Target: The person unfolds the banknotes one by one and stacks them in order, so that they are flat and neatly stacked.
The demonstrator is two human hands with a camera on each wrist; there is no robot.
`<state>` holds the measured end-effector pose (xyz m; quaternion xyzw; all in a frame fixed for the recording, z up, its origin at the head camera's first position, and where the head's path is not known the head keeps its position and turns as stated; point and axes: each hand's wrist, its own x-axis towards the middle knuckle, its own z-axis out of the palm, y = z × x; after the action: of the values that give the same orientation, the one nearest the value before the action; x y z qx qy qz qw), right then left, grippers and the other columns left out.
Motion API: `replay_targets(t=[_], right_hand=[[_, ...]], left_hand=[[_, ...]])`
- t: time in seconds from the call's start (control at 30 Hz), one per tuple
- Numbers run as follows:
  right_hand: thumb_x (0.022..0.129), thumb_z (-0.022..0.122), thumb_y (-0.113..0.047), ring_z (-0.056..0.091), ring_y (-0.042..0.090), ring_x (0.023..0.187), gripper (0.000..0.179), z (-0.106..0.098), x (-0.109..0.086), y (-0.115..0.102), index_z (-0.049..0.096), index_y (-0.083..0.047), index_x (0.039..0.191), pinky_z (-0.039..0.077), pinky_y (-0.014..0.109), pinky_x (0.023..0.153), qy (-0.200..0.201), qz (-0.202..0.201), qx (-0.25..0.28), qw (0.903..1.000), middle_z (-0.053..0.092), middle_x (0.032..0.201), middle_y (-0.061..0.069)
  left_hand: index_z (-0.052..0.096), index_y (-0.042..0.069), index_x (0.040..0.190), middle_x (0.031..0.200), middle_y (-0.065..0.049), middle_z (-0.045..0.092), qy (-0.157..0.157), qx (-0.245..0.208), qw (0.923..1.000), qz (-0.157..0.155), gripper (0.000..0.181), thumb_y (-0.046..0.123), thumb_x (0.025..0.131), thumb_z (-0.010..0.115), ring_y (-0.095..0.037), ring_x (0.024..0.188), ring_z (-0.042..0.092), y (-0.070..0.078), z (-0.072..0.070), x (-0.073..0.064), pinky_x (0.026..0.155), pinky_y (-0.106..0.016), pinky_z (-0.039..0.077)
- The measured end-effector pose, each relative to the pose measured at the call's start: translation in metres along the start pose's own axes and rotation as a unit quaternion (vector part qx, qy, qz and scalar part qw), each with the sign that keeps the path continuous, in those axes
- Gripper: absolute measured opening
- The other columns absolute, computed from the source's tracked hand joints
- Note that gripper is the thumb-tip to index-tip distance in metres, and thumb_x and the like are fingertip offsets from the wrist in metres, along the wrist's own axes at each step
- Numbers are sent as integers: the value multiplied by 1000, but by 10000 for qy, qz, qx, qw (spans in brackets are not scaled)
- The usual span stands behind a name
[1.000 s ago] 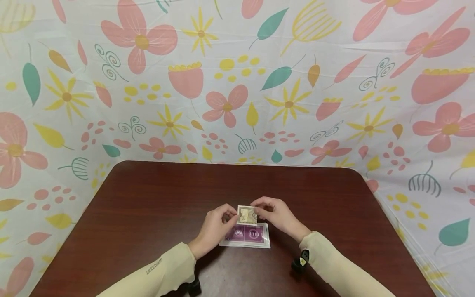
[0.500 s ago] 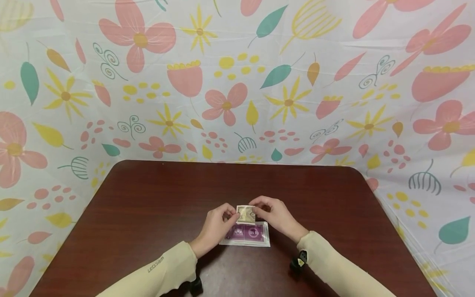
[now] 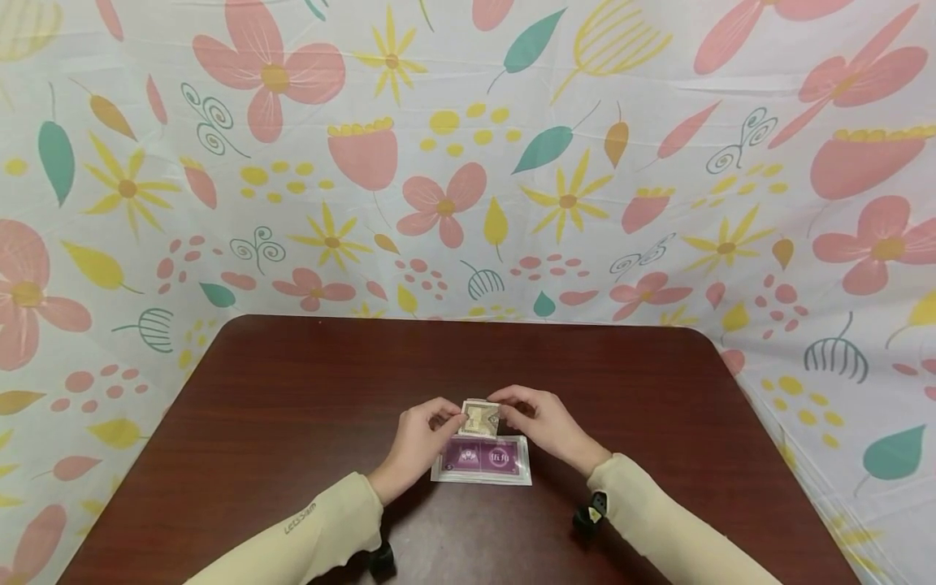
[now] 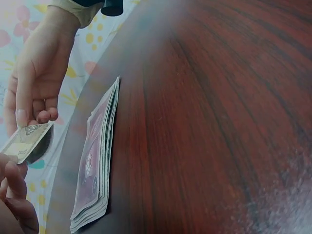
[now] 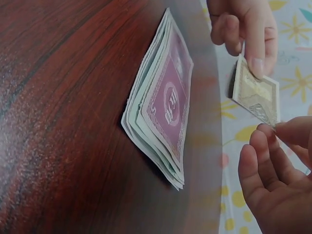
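Between both hands a yellowish-brown banknote (image 3: 480,419) is held up off the table, small enough that it may be folded. My left hand (image 3: 415,445) pinches its left edge between thumb and fingers. On its right edge, the thumb and fingers of my right hand (image 3: 547,424) pinch it too. Just below the note in the head view, a stack of purple-faced banknotes (image 3: 486,461) lies flat on the table. The right wrist view shows the stack's (image 5: 168,105) several layered edges, slightly spread. A dark patch shows behind the held note (image 4: 25,141) in the left wrist view.
The dark reddish-brown wooden table (image 3: 307,390) has rounded far corners. Behind it hangs a white cloth (image 3: 468,203) printed with pink, yellow and green flowers and leaves. Black devices (image 3: 587,520) are worn at the wrists beneath pale sleeves.
The held note has shifted slightly to the left and a little away, with my left hand moving the same way. The right hand and the stack have hardly moved.
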<state>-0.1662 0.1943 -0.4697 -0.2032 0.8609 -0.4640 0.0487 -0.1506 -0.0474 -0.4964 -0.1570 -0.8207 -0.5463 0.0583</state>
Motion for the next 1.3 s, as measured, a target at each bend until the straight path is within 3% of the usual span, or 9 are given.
replay_targets(t=[0.27,0.47,0.67,0.73,0.9,1.03,1.2,1.3], right_hand=[[101,69,-12,68,9,82,19,0,1,-1,75,-14,119,57,27,74,35,-202,-80,9998,75,111,4],[100,71,-12,68,9,87,21,0,0,-2,76,-16,119,57,27,76,117,-226,-236,9994,75,115,3],[98,73,-12,66,12,98,22,1,-1,-5,77,-18,119,54,28,79,270,-323,-527,9977,75,116,-2],[98,73,-11,66,13,98,23,1,-1,-5,77,-17,119,54,29,79,306,-376,-571,9972,75,116,-1],[96,74,-8,66,13,96,22,3,2,-3,78,-16,117,54,28,79,369,-403,-584,9968,75,115,-1],[96,74,-7,64,11,88,20,2,3,-3,77,-16,114,54,29,77,383,-379,-499,9973,74,109,-2],[94,77,-7,59,9,82,18,-2,5,-3,77,-17,109,51,28,74,474,-353,-574,9966,66,90,-8],[93,78,-8,54,9,78,15,-5,4,-2,77,-18,105,47,27,70,609,-320,-752,9948,58,83,-9]], left_hand=[[73,8,94,80,2,71,257,-133,9996,67,5,9,94,78,-5,65,57,-1,-2,0,59,-22,48],[74,10,94,80,5,71,352,-19,9994,9,4,12,94,79,-4,68,60,-1,-5,-1,64,-22,48],[68,8,120,78,6,72,402,-157,9990,-121,30,10,93,79,-3,56,51,1,-6,-1,53,-21,41],[67,7,123,78,4,73,434,-146,9989,-95,33,10,93,79,-2,54,49,1,-7,-1,52,-21,40],[76,7,101,83,0,74,518,-240,9984,-18,7,10,94,78,-12,61,60,0,-7,-2,52,-22,47],[76,5,97,86,-3,74,529,-590,9968,-69,6,12,96,76,-27,60,64,0,-7,-3,43,-26,48],[76,6,96,88,-3,75,718,-649,9953,46,7,13,96,76,-19,61,63,-1,-7,-1,47,-25,49],[76,5,97,89,-3,76,808,-747,9939,40,7,12,96,76,-21,60,64,-2,-8,-1,47,-25,51]])
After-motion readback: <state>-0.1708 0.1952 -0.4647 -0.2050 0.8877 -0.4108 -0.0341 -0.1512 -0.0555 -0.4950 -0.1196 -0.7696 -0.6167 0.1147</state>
